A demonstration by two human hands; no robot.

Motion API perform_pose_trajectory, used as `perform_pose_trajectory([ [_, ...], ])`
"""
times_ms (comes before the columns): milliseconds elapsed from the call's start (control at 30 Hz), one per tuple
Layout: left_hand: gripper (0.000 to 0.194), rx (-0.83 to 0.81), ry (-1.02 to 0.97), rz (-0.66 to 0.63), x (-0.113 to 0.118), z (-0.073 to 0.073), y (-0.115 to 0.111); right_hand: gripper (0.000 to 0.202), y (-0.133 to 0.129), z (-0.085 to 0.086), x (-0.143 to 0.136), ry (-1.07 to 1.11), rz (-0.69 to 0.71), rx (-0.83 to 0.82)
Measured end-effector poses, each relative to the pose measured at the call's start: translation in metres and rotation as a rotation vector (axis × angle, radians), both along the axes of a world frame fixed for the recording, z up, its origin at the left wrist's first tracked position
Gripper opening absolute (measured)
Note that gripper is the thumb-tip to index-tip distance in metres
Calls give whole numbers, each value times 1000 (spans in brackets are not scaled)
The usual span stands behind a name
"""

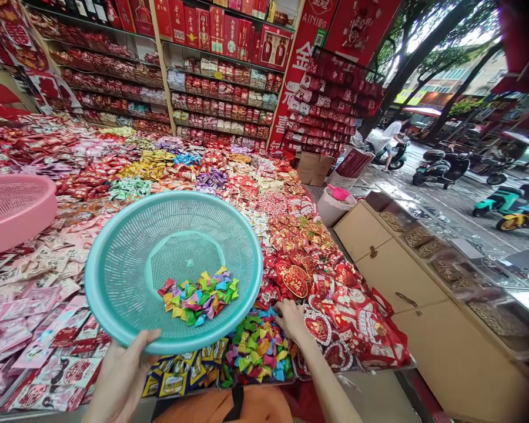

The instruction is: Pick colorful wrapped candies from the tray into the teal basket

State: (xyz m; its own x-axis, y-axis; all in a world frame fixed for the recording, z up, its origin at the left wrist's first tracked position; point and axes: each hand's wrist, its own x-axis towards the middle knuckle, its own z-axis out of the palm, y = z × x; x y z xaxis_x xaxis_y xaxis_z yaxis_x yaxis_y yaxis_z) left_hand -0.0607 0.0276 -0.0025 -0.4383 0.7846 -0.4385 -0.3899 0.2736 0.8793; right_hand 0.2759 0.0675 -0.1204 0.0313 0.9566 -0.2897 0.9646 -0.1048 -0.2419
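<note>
A turquoise plastic basket (pixel 114 235) with a perforated bottom is tilted toward me above the sweets. My left hand (pixel 126 367) grips its near rim, thumb over the edge. Inside lies a small heap of brightly wrapped candies (pixel 203 296), gathered at the near side. Just right of the basket, a pile of the same colourful candies (pixel 262 346) fills a tray section. At this pile's upper right edge is my right hand (pixel 291 320), fingers curled down among the wrappers. What those fingers hold, if anything, is hidden.
Packets of sweets (pixel 57 258) cover the display all around. A pink basket (pixel 17 211) sits at left. Blue-and-yellow packets (pixel 176 376) lie under the turquoise rim. Red heart-shaped packets (pixel 295 276) are at right, beside a wooden cabinet (pixel 405 288). Stocked shelves (pixel 220 88) stand behind.
</note>
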Motion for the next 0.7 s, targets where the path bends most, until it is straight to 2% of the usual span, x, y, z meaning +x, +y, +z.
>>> perform_pose_trajectory([
  [200, 43, -15, -17, 11, 3, 8, 2, 7, -2, -4, 0, 40, -54, 29],
  [467, 41, -35, -34, 7, 6, 16, 3, 11, -5, -13, 7, 76, -76, 106],
  [600, 41, -42, -33, -14, 6, 15, 3, 12, -8, -8, 9, 100, -101, 121],
  [700, 45, -36, -35, -10, 6, 16, 3, 13, -10, 5, 12, 141, -118, 133],
])
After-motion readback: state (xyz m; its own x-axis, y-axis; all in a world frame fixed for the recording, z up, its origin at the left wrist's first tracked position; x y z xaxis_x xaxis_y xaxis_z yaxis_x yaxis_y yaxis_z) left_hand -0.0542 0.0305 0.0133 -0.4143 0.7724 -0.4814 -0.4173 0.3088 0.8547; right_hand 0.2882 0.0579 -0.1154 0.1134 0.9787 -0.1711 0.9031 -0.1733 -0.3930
